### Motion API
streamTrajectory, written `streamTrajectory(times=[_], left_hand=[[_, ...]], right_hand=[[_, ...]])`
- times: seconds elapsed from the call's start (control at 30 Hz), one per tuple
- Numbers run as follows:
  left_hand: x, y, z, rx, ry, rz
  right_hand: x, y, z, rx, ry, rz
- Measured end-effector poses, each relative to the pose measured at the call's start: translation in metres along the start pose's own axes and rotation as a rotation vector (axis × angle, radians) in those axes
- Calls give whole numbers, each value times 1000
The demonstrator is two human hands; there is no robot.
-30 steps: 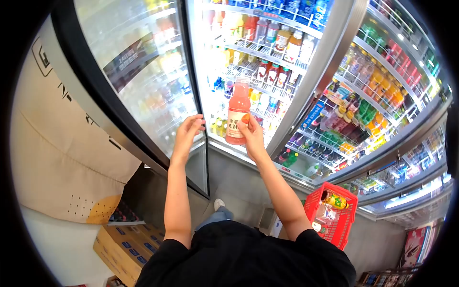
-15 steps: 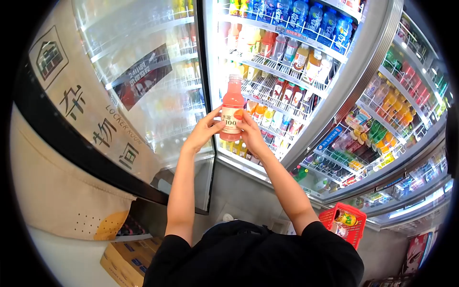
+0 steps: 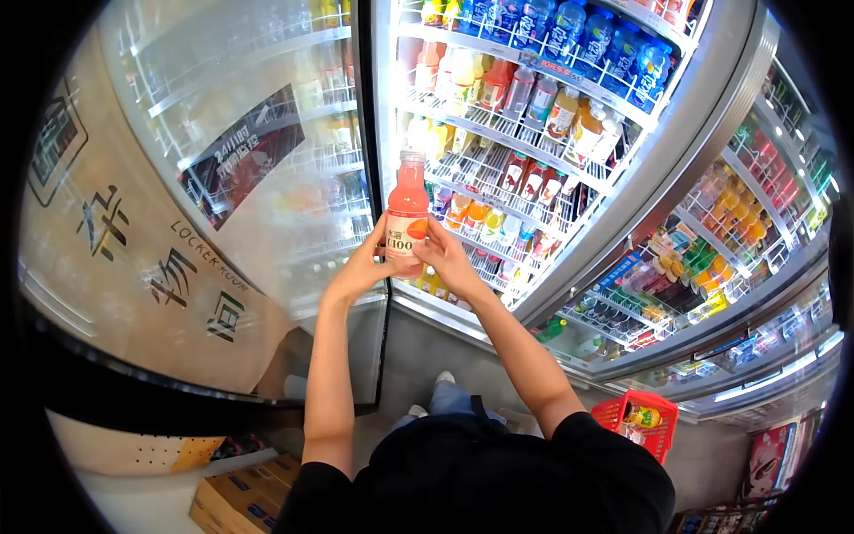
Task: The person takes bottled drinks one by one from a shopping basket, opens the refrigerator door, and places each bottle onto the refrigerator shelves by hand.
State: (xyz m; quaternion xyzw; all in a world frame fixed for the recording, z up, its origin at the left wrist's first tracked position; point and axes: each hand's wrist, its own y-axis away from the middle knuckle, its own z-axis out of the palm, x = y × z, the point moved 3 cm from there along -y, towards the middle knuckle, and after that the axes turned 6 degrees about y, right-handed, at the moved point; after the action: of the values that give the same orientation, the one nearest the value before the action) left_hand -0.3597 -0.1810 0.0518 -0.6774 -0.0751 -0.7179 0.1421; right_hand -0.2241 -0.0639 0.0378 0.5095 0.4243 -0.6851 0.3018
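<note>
A pink juice bottle (image 3: 409, 205) with a cream label stands upright between my two hands, in front of the lit drinks fridge. My left hand (image 3: 363, 265) grips its lower left side, and my right hand (image 3: 448, 258) closes on the lower right side with the fingers partly behind it. The label, printed with "C100" and a red fruit, faces me. Behind the bottle, the wire fridge shelves (image 3: 525, 142) carry rows of coloured bottles, with blue ones (image 3: 569, 36) at the top.
To my left the glass fridge door (image 3: 267, 214) stands open. A red shopping basket (image 3: 656, 436) with packaged goods is on the floor at my right. A cardboard box (image 3: 245, 494) lies at the lower left. More drinks fridges (image 3: 694, 258) line the right.
Both hands have brought the bottle slightly left and lower in view, still gripping it. The view has shifted, and my shoes now show on the floor.
</note>
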Motion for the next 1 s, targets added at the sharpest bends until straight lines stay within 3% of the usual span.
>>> streamTrajectory(times=[0.27, 0.33, 0.47, 1.0], left_hand=[[-1, -45, -5, 12, -29, -4], [-13, -70, -11, 38, -68, 81], [-23, -123, -19, 56, -12, 71], [-38, -307, -33, 112, 117, 207]], right_hand=[[22, -39, -30, 28, 132, 17], [22, -54, -45, 44, 142, 18], [15, -90, -73, 81, 271, -67], [7, -239, -189, 105, 406, -68]])
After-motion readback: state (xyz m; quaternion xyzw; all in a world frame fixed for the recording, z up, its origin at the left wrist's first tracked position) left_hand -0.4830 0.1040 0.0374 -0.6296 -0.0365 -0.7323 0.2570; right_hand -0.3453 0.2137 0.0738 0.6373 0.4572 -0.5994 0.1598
